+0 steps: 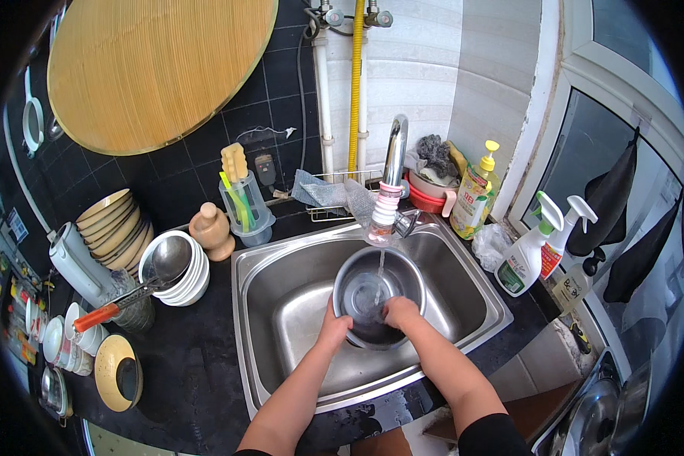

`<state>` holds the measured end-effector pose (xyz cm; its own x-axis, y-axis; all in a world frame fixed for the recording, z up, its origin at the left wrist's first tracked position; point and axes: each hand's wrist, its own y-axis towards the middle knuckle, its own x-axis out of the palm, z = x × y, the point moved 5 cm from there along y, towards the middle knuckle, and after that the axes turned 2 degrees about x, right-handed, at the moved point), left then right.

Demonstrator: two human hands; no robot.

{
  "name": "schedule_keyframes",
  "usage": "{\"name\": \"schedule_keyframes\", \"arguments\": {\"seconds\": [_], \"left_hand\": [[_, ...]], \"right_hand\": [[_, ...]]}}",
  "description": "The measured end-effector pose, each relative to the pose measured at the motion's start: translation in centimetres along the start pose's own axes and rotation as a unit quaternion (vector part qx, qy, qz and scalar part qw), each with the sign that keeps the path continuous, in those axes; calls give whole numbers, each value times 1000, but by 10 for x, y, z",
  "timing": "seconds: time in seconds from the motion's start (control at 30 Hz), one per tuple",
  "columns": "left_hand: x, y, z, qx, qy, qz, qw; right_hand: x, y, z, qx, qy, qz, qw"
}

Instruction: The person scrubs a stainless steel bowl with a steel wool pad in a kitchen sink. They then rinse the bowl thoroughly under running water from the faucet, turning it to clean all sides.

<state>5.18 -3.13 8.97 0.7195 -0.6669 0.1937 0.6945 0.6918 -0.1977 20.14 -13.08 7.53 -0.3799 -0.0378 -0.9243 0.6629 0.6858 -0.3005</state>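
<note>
A round stainless steel bowl (404, 277) is held above the sink basin (292, 304), under the faucet (396, 152). Water runs from the faucet's pink-and-white attachment (385, 209) into the bowl. At the bowl's left near side, my left hand (333, 328) grips the rim, its thumb over the edge. My right hand (402, 312) reaches inside the bowl on the right, its fingers curled and closed near the wet inner wall. Whatever those fingers may hold is hidden.
Stacked white bowls (196, 285) with a ladle stand left of the sink, near a wooden pestle-like piece (212, 232) and a clear brush holder (252, 216). Right of it are a yellow pump bottle (475, 194) and spray bottles (523, 258). A wire rack (330, 213) sits behind.
</note>
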Motion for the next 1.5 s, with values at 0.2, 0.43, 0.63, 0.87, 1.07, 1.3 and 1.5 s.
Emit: {"name": "schedule_keyframes", "arguments": {"seconds": [0.2,0.43,0.63,0.87,1.07,1.3,1.5], "left_hand": [[5,2,-13,-77,-9,-50,996],[2,-3,6,-52,-18,0,998],[13,3,-7,-45,57,-60,995],[-5,5,16,165,173,15,971],[10,4,20,192,239,-14,952],[-12,14,-4,181,98,40,978],[-2,14,-1,171,85,43,981]], "right_hand": [[-25,-9,-39,-321,162,245,900],[34,32,-1,-199,35,217,955],[-11,4,-30,-272,313,196,889],[24,13,-16,-259,-8,121,958],[19,9,-9,-142,-25,112,983],[7,-20,-38,-287,55,57,955],[41,-7,-31,-325,121,61,936]]}}
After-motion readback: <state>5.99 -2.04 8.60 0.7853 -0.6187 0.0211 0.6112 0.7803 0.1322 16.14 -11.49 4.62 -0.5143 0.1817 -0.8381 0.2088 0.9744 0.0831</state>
